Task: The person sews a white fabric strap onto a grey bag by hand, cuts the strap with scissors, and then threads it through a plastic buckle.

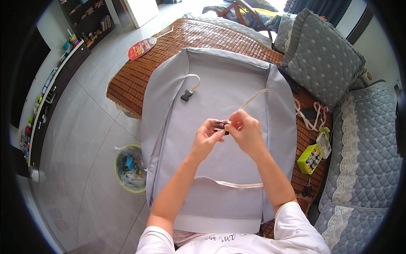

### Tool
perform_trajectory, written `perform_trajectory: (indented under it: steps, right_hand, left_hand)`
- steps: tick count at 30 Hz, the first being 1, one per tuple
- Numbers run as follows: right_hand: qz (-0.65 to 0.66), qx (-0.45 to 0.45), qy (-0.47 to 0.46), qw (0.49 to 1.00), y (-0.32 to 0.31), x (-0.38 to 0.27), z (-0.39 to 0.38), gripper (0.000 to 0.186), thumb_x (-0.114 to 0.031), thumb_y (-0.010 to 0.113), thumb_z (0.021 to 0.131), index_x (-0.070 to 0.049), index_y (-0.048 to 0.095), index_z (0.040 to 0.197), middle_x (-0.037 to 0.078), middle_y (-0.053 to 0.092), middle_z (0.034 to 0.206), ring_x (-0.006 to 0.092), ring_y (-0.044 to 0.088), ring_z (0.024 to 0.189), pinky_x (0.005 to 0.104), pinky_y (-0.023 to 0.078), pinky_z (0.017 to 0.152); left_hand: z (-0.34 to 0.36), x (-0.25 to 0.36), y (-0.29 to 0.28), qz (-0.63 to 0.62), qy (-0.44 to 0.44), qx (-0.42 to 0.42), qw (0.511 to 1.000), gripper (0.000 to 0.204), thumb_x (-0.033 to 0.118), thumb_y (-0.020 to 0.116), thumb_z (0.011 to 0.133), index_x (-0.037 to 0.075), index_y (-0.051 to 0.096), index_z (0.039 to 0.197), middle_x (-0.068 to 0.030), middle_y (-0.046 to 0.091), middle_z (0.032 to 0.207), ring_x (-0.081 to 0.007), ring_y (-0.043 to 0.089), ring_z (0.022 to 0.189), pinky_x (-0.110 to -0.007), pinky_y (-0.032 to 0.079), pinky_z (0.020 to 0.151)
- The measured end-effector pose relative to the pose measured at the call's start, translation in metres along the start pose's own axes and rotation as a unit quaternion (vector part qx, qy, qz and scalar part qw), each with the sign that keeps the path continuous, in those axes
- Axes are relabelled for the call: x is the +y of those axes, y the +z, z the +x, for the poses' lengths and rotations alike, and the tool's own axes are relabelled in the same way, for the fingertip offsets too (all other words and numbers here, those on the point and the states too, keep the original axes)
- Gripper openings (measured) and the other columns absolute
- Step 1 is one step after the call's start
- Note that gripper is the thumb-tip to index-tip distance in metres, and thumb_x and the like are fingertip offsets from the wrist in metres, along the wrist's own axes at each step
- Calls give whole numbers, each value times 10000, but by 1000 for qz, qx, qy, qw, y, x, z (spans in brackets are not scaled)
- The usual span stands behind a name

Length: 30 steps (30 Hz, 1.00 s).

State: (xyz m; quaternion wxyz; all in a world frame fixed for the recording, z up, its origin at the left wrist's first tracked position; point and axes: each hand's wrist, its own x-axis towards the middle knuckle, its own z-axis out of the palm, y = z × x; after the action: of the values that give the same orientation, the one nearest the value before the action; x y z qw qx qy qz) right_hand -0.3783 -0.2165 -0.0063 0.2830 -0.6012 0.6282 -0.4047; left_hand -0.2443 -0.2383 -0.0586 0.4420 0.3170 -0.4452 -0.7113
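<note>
A grey fabric cover (215,156) lies spread before me, with sewn side edges and a flap with a pale band near my body. My left hand (205,137) grips a small black plastic buckle part (220,126) at its middle. My right hand (247,131) is beside it, fingers pinched at that same piece and at the end of a cream strap (253,96) that runs to the cover's upper right. Fingers partly hide the piece. A separate black buckle (185,95) on a short cream strap rests on the upper left of the cover.
Around me are a bamboo-mat surface (127,84) with a red fan (141,49), a lime box of spools (309,158), loose cream straps (308,118), a bin (130,182) on the floor, a quilted sofa (363,169), a grey pillow (317,63) and a long cabinet (53,106).
</note>
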Motion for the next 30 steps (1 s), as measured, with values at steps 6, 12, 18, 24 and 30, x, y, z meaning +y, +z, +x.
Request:
perform_trajectory:
  steps: [6, 12, 18, 24, 30]
  right_hand:
    - [39, 2, -67, 997, 3, 22, 0, 178, -67, 624, 707, -28, 570, 871, 76, 592, 796, 156, 560, 692, 266, 442, 600]
    - [170, -49, -61, 982, 0, 29, -9, 289, -47, 639, 696, -61, 574, 977, 50, 589, 871, 151, 559, 784, 271, 442, 652]
    - [48, -34, -80, 995, -3, 22, -13, 378, -49, 672, 655, -62, 556, 1015, 64, 574, 921, 175, 546, 837, 273, 440, 700]
    - [-35, 29, -167, 985, -2, 14, -16, 349, -33, 648, 660, -60, 560, 997, 78, 548, 1001, 213, 497, 956, 340, 421, 782]
    - [-8, -60, -148, 987, -9, 31, -2, 192, 0, 585, 703, -36, 585, 892, 105, 582, 915, 247, 546, 844, 347, 442, 706]
  left_hand:
    - [2, -3, -10, -156, -98, -21, 983, 127, 68, 542, 791, 59, 528, 918, -21, 573, 842, -105, 552, 806, -223, 458, 657]
    - [1, -2, -12, -211, -126, -21, 969, 125, 62, 546, 790, 62, 538, 915, -22, 572, 857, -94, 548, 828, -219, 461, 714]
    - [1, 2, -8, -212, -127, -8, 969, 120, 69, 550, 794, 76, 535, 913, -24, 573, 877, -92, 553, 812, -225, 470, 717]
    - [0, 1, -11, -179, -123, -1, 976, 97, 90, 552, 805, 90, 535, 901, -16, 583, 853, -88, 559, 768, -221, 470, 665]
    - [-2, 8, -9, -159, -140, 21, 977, 84, 136, 565, 807, 107, 538, 880, -3, 584, 842, -77, 552, 745, -217, 456, 641]
